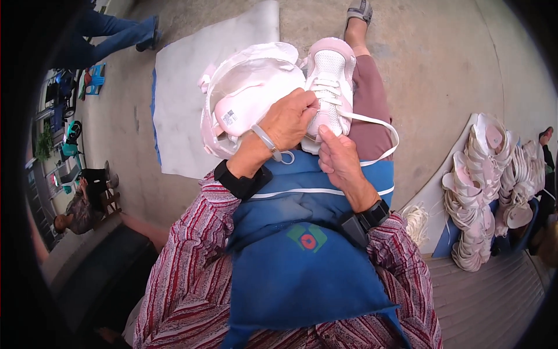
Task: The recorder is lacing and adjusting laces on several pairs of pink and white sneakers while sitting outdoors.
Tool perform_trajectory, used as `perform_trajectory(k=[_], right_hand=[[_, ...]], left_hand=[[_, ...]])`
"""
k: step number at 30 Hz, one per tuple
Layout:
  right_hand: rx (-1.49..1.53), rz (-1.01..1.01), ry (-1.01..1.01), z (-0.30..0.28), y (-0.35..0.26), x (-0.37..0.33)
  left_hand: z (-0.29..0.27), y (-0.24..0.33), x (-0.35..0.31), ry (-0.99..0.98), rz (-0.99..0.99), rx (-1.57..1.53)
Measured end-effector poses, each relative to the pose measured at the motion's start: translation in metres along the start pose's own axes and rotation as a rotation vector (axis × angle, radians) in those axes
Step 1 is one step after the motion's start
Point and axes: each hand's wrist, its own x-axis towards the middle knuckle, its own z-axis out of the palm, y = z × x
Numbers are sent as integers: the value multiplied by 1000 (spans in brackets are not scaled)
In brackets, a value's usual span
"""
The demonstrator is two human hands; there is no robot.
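Observation:
A pale pink and white shoe upper [330,61] lies toe away on my lap, its front crossed by white lacing. My left hand [289,121] is closed at the left eyelet edge, fingertips pinched on the upper. Close by, my right hand [343,158] is closed at the tongue end, thumb and curled fingers gripping there. Whether either pinch also holds lace is hidden. A loose white shoelace [390,129] loops out from the right eyelets and back under my right hand. Left of this upper rests a bundle of similar uppers [253,96], partly behind my left wrist.
A blue apron [302,279] covers my lap, with a white lace strand across it. A white sheet [183,110] lies on the floor at left. Stacked shoe uppers [474,192] stand at right near a bundle of white laces [414,224]. Other people are at left.

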Motion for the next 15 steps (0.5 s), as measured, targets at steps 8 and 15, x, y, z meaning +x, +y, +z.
perform_trajectory(k=[8,15], right_hand=[[-41,2,4,-2,-4,1],[0,-4,-5,-1,-3,0]], left_hand=[[8,13,-9,114,8,303],[19,12,1,243,82,189]])
